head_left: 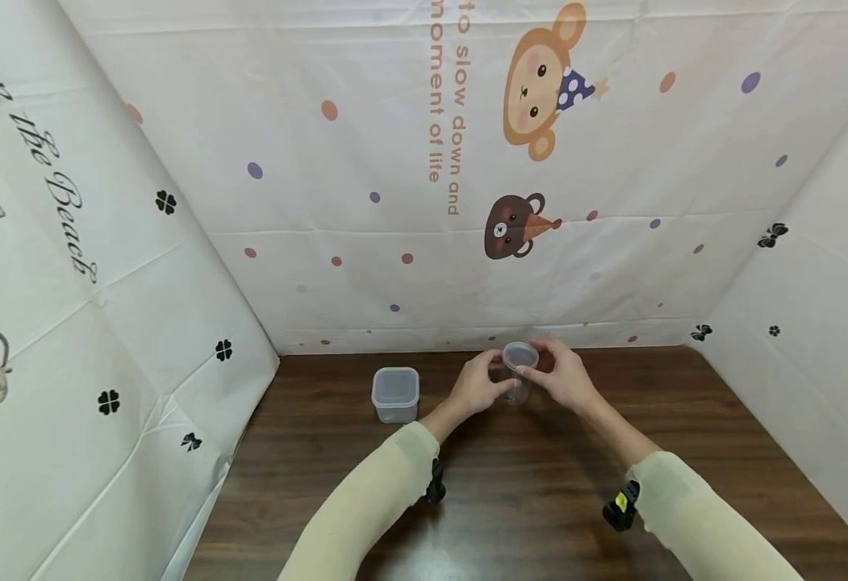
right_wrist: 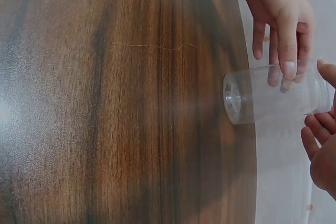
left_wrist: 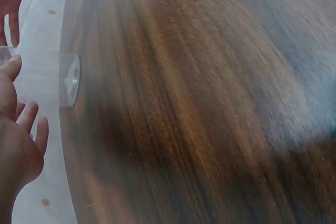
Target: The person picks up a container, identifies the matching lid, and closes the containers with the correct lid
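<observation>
A clear plastic cup (head_left: 516, 392) is held upright between both hands near the back of the table, its round top (head_left: 520, 355) facing up. My left hand (head_left: 476, 385) holds the cup's side, thumb in front and fingers behind, as the right wrist view shows for the left hand (right_wrist: 281, 19). My right hand (head_left: 565, 378) grips the cup at its upper rim with thumb and fingers. In the left wrist view the cup (left_wrist: 44, 80) appears sideways, its base near the wood surface. Whether the base touches the table cannot be told.
A square clear plastic container with a lid (head_left: 396, 394) stands on the dark wooden table (head_left: 496, 500), left of the hands. White printed cloth (head_left: 365, 226) hangs behind the table and at both sides. Small dark devices sit at both wrists.
</observation>
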`<state>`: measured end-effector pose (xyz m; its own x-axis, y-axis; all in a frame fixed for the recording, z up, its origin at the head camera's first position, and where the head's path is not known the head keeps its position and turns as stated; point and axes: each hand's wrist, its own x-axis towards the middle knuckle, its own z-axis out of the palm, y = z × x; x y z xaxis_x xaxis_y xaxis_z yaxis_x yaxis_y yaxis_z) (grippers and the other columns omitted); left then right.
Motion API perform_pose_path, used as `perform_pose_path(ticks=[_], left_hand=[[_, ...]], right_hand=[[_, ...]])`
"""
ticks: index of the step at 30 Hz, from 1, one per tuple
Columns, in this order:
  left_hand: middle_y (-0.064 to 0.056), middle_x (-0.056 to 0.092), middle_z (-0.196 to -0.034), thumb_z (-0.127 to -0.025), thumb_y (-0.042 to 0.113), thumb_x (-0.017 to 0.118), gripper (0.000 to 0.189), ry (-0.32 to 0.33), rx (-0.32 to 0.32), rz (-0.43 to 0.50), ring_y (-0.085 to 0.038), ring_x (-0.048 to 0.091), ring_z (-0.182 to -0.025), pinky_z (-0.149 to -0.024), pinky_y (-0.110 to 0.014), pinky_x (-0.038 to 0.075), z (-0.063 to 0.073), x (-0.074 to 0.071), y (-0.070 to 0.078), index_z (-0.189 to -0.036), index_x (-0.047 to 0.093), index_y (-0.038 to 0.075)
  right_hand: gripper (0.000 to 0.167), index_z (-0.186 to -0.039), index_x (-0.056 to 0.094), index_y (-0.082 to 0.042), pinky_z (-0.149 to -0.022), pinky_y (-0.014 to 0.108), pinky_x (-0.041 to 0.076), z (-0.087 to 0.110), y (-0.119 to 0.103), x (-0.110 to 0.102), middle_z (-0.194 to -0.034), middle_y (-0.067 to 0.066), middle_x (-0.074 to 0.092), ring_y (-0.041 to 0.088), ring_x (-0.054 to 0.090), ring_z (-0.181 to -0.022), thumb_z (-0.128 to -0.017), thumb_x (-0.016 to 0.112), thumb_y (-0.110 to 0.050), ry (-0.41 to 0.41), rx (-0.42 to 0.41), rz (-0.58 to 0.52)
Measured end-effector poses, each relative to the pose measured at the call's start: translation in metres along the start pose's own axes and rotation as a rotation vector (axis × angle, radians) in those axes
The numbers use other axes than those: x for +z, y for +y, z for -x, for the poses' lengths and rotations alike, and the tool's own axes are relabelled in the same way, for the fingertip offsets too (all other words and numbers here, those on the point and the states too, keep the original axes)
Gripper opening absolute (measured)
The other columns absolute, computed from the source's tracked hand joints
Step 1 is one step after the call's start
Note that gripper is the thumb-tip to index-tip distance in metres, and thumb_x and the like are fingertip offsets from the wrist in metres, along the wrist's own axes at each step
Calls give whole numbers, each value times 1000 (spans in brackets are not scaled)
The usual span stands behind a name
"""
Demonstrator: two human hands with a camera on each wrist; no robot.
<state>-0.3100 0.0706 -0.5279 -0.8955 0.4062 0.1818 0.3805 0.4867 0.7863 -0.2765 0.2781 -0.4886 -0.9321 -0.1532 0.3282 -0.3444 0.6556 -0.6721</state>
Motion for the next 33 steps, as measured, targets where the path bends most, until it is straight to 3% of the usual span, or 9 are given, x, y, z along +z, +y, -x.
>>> perform_pose_path(ticks=[8, 14, 22, 33], left_hand=[[1, 63, -143, -97, 34, 81, 60, 7, 29, 13, -15, 64, -127, -107, -33, 52, -2, 0, -3, -148, 58, 16], [-1, 62, -144, -96, 34, 82, 61, 2, 27, 28, -21, 64, -129, -107, -35, 52, -2, -2, -2, -148, 58, 15], [0, 63, -142, -96, 37, 81, 61, -7, 12, 35, -21, 64, -130, -108, -36, 53, -1, -2, -1, -148, 58, 15], [-1, 63, -143, -97, 35, 81, 61, -16, -2, 30, -22, 63, -131, -108, -36, 52, 1, -2, 0, -149, 57, 14]], right_hand=[[65, -145, 55, 7, -91, 52, 56, -3, 0, -1, -133, 24, 60, 38, 64, -112, -96, 82, -27, -23, 27, -26], [74, -152, 48, 6, -100, 57, 54, -8, -3, -9, -144, 26, 57, 42, 63, -123, -96, 82, -29, -69, 56, -122], [67, -152, 49, 6, -105, 60, 51, -6, -3, -18, -146, 27, 57, 45, 62, -127, -99, 79, -22, -118, 37, -154], [66, -147, 56, 3, -96, 54, 56, -2, -3, -10, -136, 21, 65, 37, 67, -116, -95, 83, -28, -42, 47, -73]])
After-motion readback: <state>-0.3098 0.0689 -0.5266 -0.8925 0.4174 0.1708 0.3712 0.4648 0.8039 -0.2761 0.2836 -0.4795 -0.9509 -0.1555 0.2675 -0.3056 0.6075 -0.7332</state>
